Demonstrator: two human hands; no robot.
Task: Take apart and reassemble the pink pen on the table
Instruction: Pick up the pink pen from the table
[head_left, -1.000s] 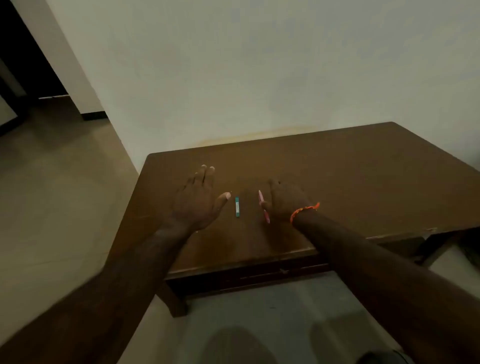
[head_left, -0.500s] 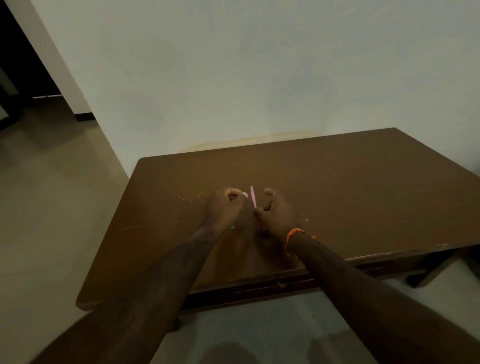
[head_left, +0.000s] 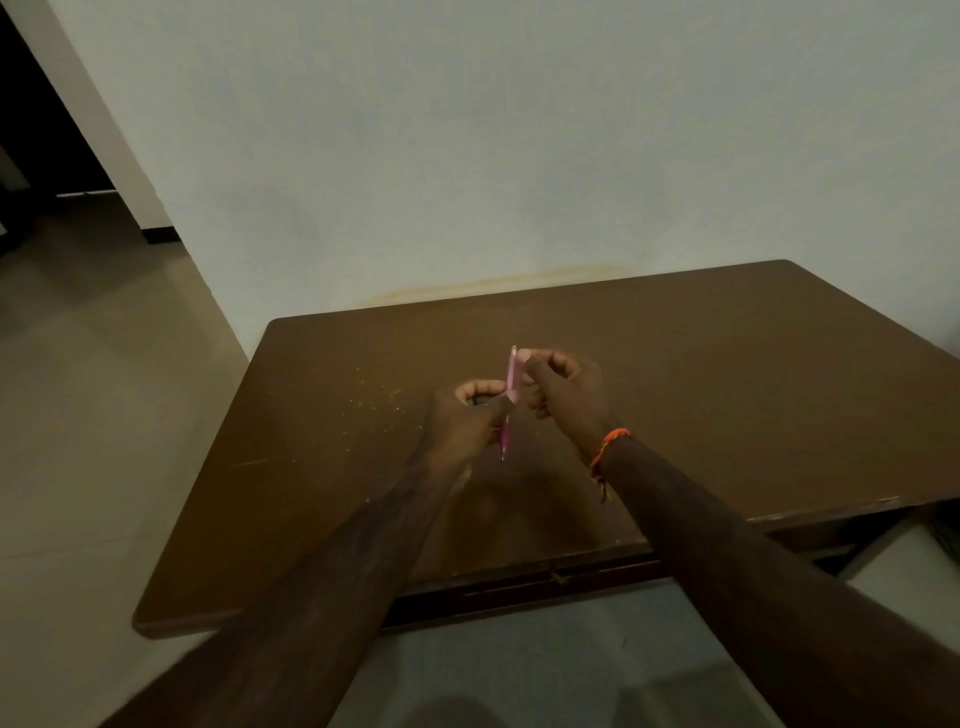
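The pink pen (head_left: 510, 375) stands almost upright above the middle of the brown table (head_left: 727, 374), its tip pointing down toward me. My left hand (head_left: 467, 418) grips the pen's lower half, with the thumb pressed on the barrel. My right hand (head_left: 563, 392), with an orange thread band on the wrist, pinches the upper end between thumb and forefinger. The small teal and white piece seen earlier on the table is hidden behind my hands.
Pale specks (head_left: 379, 400) are scattered on the tabletop left of my hands. The table's back edge meets a white wall (head_left: 467, 156). Tiled floor (head_left: 93, 389) lies to the left, with a dark doorway (head_left: 31, 130) at the far left.
The pink pen has come up off the table into both hands. My left hand, open a second ago, has closed on the lower barrel, and my right hand has shifted to the top end.
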